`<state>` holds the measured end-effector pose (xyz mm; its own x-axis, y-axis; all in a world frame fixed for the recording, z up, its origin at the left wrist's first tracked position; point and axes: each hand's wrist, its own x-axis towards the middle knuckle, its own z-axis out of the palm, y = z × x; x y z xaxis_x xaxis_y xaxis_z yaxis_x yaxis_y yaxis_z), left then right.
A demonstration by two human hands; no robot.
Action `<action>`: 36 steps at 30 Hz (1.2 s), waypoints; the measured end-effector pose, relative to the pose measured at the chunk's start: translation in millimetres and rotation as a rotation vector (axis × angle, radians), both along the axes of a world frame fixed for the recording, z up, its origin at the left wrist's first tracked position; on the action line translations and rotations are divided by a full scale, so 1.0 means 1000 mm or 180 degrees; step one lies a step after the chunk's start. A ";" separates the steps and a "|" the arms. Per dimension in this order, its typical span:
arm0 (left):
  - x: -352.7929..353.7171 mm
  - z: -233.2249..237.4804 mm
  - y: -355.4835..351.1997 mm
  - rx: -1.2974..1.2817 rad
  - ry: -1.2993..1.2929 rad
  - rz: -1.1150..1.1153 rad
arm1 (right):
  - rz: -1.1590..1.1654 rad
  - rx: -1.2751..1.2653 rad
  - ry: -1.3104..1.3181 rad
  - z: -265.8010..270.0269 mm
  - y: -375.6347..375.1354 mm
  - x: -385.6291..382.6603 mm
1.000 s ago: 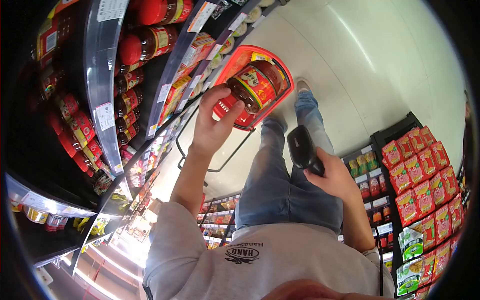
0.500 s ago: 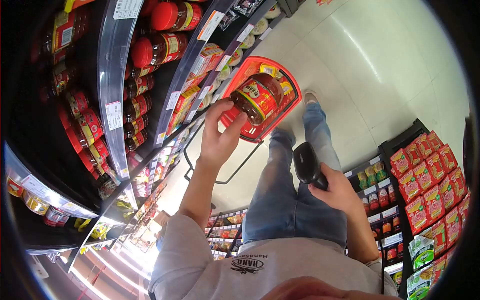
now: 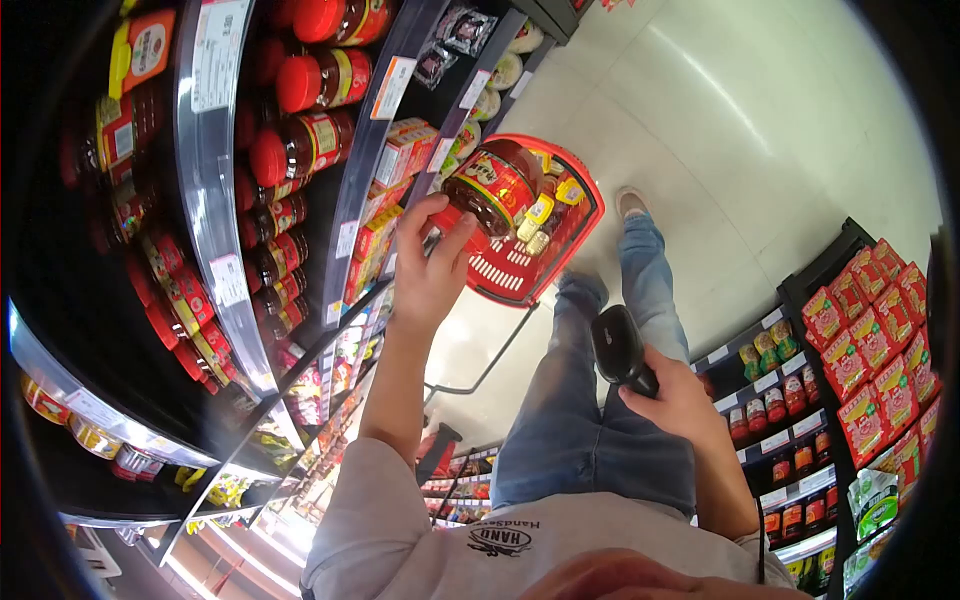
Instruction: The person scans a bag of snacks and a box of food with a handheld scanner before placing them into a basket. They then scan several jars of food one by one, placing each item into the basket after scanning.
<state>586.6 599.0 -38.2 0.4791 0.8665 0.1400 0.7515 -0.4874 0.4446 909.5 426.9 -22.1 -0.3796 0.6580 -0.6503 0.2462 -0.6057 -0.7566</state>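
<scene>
My left hand [image 3: 430, 262] is closed on the red-lid end of a large dark jar [image 3: 493, 188] with a red and yellow label. The jar is tilted on its side above a red shopping basket [image 3: 592, 225], hiding part of its inside. Several small items with yellow parts [image 3: 540, 212] lie in the basket. A black handheld barcode scanner [image 3: 617, 345] is gripped in my right hand [image 3: 672, 398], in front of my legs.
Shelves on the left hold several red-lidded jars [image 3: 300, 147], boxes [image 3: 405, 152] and round packs [image 3: 487, 104]. Price labels line the shelf edges. At right stands a rack of red packets [image 3: 868, 347] beside shelves of small bottles [image 3: 775, 405]. Pale floor tiles [image 3: 735, 150] lie ahead.
The view has shifted. My left hand and the jar sit slightly further left relative to the basket, so more of its slotted side and contents shows. The scanner stays in my right hand.
</scene>
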 end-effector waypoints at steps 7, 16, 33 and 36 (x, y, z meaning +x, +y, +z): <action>-0.003 0.024 0.077 0.0517 0.0521 -0.0483 | -0.0111 -0.0096 0.0014 -0.005 0.016 0.012; 0.008 0.071 0.186 0.1513 0.1201 -0.0076 | -0.0040 -0.0153 -0.0006 -0.005 0.013 0.016; 0.003 0.041 0.219 -0.0797 -0.4060 0.2036 | -0.0104 -0.0287 0.0342 -0.007 0.007 0.000; 0.006 0.042 0.237 -0.0408 -0.4187 0.1890 | -0.0047 -0.0319 0.0310 -0.003 0.014 -0.001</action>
